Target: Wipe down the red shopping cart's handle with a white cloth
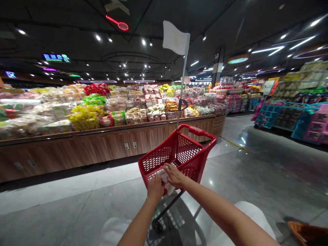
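A small red shopping cart [187,150] with lattice walls stands in front of me, its handle [197,131] on the far side. Both my hands are at its near rim. Between them is a white, sheet-like thing [169,188], perhaps paper or cloth; its kind is unclear. My left hand [155,188] has its fingers curled over the white thing's left side. Close beside it, my right hand [175,176] grips the upper right part with bent fingers. A pole carrying a white flag [176,38] rises behind the cart's basket.
A long wood-panelled counter [102,145] heaped with bagged snacks runs behind the cart. On the right are blue display racks [282,114] and stacked goods. An orange object [309,232] lies on the shiny grey floor [238,181] at bottom right.
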Demonstrator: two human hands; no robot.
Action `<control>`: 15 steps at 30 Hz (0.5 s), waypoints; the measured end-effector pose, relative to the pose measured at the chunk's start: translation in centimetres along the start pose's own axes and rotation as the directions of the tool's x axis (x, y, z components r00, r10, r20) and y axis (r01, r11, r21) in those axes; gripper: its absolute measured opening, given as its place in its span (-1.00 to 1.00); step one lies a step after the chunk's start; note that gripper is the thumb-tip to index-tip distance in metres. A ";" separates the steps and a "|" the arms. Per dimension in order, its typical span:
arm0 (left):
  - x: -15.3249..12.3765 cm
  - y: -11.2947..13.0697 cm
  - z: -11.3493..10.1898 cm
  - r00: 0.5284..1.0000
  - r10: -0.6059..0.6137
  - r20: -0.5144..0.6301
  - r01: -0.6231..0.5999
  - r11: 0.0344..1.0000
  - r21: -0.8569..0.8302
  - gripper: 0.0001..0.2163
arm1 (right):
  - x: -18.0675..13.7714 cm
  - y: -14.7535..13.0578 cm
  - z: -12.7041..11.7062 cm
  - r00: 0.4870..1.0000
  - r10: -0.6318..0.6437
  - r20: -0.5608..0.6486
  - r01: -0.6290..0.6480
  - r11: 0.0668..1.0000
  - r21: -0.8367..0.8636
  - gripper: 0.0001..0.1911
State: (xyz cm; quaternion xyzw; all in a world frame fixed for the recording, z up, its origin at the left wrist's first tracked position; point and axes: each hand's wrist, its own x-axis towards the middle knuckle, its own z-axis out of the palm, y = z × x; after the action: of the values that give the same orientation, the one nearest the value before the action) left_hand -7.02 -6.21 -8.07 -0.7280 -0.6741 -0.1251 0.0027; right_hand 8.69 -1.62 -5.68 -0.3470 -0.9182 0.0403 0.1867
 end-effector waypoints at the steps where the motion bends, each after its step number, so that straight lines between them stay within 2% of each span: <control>1: 0.0 -0.4 -0.2 1.000 -0.004 0.002 0.004 1.000 0.001 -0.66 | 0.3 0.0 -0.3 0.999 -0.031 0.009 0.031 0.999 0.032 -0.33; 4: 0.0 -0.9 -0.6 1.000 0.007 0.007 -0.007 1.000 -0.011 -0.65 | 1.5 0.7 -1.2 0.992 -0.109 0.067 0.103 0.991 0.082 -0.44; 8: -0.2 -1.1 -0.7 0.999 0.021 0.032 -0.021 1.000 -0.023 -0.64 | 3.0 1.8 -1.7 0.985 -0.128 0.116 0.122 0.991 0.058 -0.66; 12: -0.3 -1.1 -1.0 0.997 0.025 0.075 -0.025 1.000 -0.009 -0.58 | 3.6 1.2 -0.4 0.979 -0.144 0.145 0.157 0.984 -0.084 -0.68; 15: -0.5 -1.3 -1.2 0.994 0.058 0.097 -0.058 0.998 -0.002 -0.58 | 3.2 0.6 0.4 0.980 -0.101 0.173 0.127 0.981 -0.148 -0.68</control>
State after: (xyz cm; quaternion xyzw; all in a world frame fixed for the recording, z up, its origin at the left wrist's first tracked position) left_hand -8.49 -6.81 -7.18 -0.7523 -0.6522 -0.0892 -0.0260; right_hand 6.68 0.94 -5.19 -0.3027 -0.9493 -0.0149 0.0839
